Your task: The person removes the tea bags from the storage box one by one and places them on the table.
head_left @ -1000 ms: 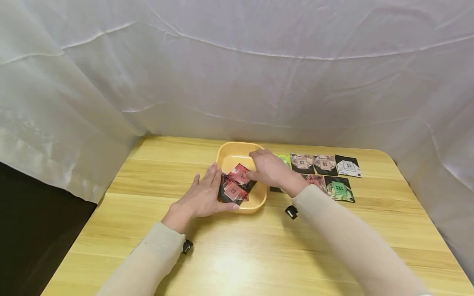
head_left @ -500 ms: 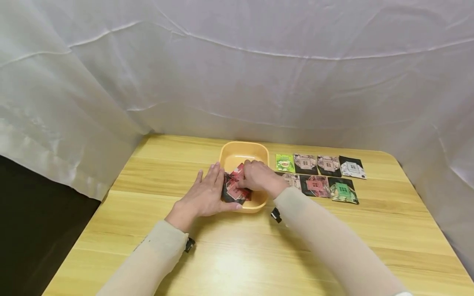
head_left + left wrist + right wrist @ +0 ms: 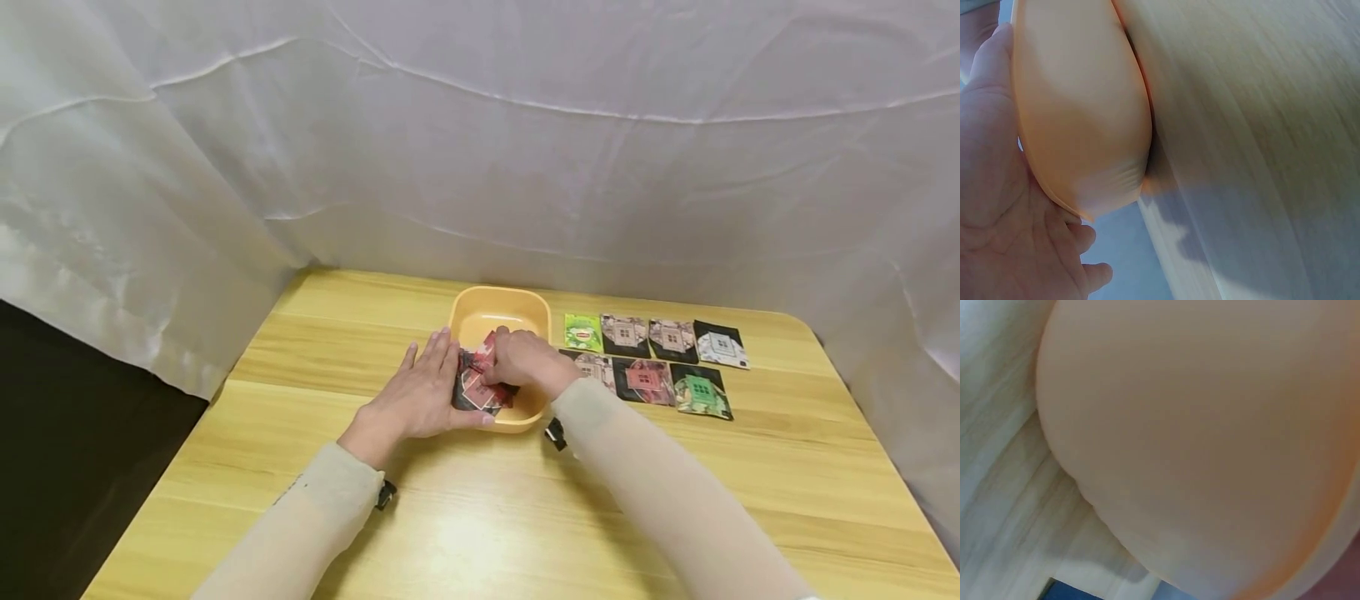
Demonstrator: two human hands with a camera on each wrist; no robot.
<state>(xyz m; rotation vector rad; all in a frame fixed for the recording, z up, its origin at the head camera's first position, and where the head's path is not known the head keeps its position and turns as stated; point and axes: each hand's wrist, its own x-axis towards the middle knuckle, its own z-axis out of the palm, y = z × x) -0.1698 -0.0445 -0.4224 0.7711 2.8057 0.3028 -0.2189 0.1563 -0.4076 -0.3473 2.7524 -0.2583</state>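
Note:
A yellow plastic basin stands toward the back of the table. Against its left rim rests my left hand, fingers straight, thumb along the near edge; in the left wrist view the palm of that left hand lies on the rim. Inside the basin, my right hand pinches a red-and-black tea sachet, its fingertips partly hidden. Another dark tea sachet with a red label lies below it, beside my left hand. The right wrist view holds mostly the basin's outer wall.
Right of the basin, tea sachets lie in two rows. The back row has a green-yellow sachet and a white-and-black one; the front row has a red one and a green one. A pale curtain hangs behind the table.
My right hand has moved left and nearer, from the basin's right side to over the sachets inside. The left hand keeps its place at the rim. The whole view has shifted slightly.

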